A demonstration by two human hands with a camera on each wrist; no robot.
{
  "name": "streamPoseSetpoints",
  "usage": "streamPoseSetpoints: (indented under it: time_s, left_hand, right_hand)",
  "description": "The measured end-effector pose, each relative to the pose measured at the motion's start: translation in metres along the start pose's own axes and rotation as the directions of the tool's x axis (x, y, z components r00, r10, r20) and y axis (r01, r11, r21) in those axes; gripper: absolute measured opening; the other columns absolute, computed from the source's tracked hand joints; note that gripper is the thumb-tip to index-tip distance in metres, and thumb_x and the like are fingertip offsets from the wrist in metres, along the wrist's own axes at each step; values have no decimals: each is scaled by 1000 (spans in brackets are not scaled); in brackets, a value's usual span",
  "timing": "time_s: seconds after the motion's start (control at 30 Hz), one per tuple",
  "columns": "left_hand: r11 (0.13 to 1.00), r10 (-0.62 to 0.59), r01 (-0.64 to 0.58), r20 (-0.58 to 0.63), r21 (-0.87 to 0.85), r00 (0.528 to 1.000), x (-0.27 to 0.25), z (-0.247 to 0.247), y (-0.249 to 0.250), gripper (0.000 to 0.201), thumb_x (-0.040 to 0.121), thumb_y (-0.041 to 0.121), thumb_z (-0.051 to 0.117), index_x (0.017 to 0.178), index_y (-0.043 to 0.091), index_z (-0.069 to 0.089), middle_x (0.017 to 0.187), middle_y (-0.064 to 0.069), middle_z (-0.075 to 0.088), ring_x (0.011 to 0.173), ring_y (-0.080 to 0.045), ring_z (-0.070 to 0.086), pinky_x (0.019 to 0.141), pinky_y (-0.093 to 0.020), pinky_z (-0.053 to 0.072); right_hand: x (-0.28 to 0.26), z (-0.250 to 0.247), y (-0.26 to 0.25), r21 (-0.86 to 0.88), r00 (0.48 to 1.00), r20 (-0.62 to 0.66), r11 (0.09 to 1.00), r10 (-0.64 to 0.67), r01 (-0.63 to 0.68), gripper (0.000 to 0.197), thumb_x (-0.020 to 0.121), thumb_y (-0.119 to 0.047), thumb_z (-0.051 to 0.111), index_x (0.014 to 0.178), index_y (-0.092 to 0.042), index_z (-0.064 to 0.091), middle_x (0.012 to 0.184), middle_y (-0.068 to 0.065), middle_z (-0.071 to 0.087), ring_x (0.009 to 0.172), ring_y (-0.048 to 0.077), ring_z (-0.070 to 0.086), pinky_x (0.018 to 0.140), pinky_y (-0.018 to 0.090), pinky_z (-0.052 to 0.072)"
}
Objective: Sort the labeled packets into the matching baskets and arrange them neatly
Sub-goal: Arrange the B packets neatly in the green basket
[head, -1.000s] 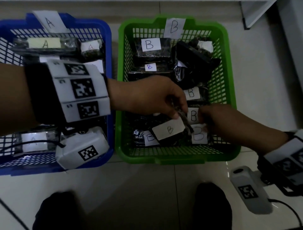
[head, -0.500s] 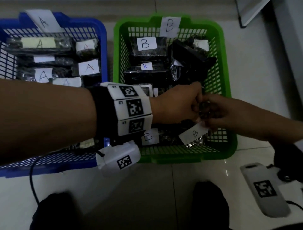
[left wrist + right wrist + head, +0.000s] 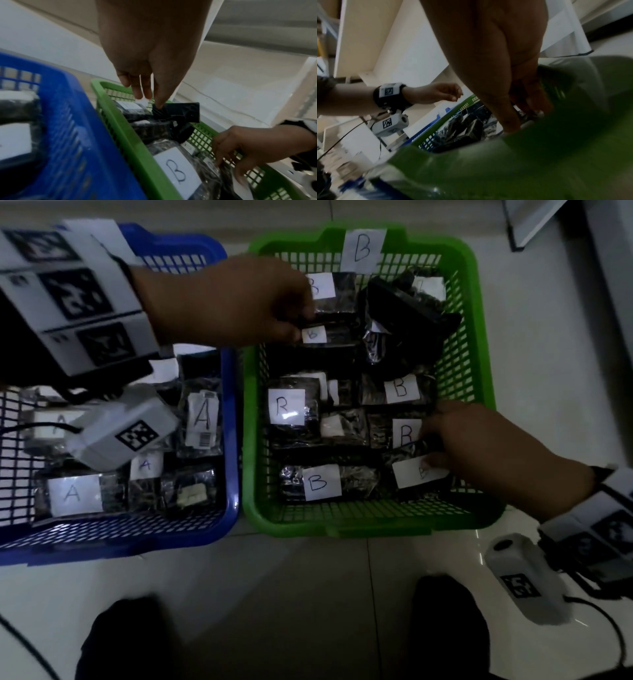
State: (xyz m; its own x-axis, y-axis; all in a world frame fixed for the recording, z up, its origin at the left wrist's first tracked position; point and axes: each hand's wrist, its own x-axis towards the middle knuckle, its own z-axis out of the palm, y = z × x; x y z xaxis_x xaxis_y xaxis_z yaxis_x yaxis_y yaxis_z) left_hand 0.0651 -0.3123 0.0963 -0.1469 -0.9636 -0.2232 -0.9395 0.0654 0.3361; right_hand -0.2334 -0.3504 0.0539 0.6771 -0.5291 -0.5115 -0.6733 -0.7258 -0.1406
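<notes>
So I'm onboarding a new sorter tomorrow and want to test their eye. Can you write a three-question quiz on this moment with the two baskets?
1. True or false: the blue plastic mesh basket sits to the right of the green plastic mesh basket.
2. Which letter is on the paper tag fixed to the green basket's far rim? a) A b) B c) C
3. Fill in: the right hand touches a dark foil packet with a white B label at the basket's near ____ corner, while the left hand reaches in at the far end.

Key: 1 false; 2 b; 3 right.
</notes>
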Motion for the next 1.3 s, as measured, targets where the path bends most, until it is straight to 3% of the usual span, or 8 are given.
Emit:
streamPoseSetpoints:
  time_s: [0.17,0.27,0.5,0.63,0.77,0.97,1.1,1.3]
  left_hand:
    - [956,43,-130,314,262,949,-21,17,-5,53,77,58,58,124,34,52,120,9,59,111,-17,46,92,-36,35]
    - [916,75,-171,263,363,962,-28,26,-5,58,75,66,52,126,37,49,123,15,56,115,-17,35,98,-43,22]
    - [921,57,-147,247,362,967,-31,27,8,85,60,84,45,126,30,45,118,10,54,111,-18,37,95,-44,20]
    - [827,185,-253,182,502,966,-38,41,20,79,62,71,60,114,12,53,105,-6,56,97,-27,49,91,-42,25]
    - [861,299,-328,135,389,945,-49,43,42,74,68,71,41,116,14,52,102,-2,55,89,-21,53,88,-34,29]
    - [890,237,-354,372,286,897,-57,75,68,82,70,68,61,129,16,35,117,-1,52,101,-19,54,86,-32,39]
    - [869,375,-414,183,273,909,-59,83,62,78,58,68,69,112,15,50,95,-2,61,79,-20,60,68,-29,44]
    - [979,175,-198,297,51,939,-61,82,61,68,82,55,58,137,23,36,129,1,38,112,-15,44,92,-28,43]
  right_hand:
    - [8,-17,0,123,996,41,988,85,-90,21,76,-23,76,90,-9,70,91,10,66,83,21,59,67,28,44]
    - [12,-23,0,128,992,69,985,109,-117,19,75,-23,77,89,-11,71,87,9,67,81,19,58,64,26,40]
    - [8,0,-3,58,996,74,997,42,-46,11,84,-13,66,92,-6,64,92,7,63,74,12,53,62,23,37]
    - [3,-1,-6,151,999,3,988,37,-37,30,82,-10,66,102,-13,44,86,5,56,72,15,50,54,26,35]
    - [6,2,-4,51,1000,-7,998,-24,24,17,83,-9,64,99,-9,59,98,9,59,81,17,50,66,27,36]
    - [3,9,-2,31,998,-27,998,-49,50,21,86,-12,60,107,-10,59,105,9,57,92,21,54,70,27,35]
    - [2,12,-2,23,997,-57,998,-52,53,19,86,-11,60,105,-8,60,105,11,57,92,24,55,70,29,38]
    - [0,14,-3,72,997,-65,996,-42,46,23,82,-10,65,105,-8,61,103,10,55,92,26,56,73,33,46]
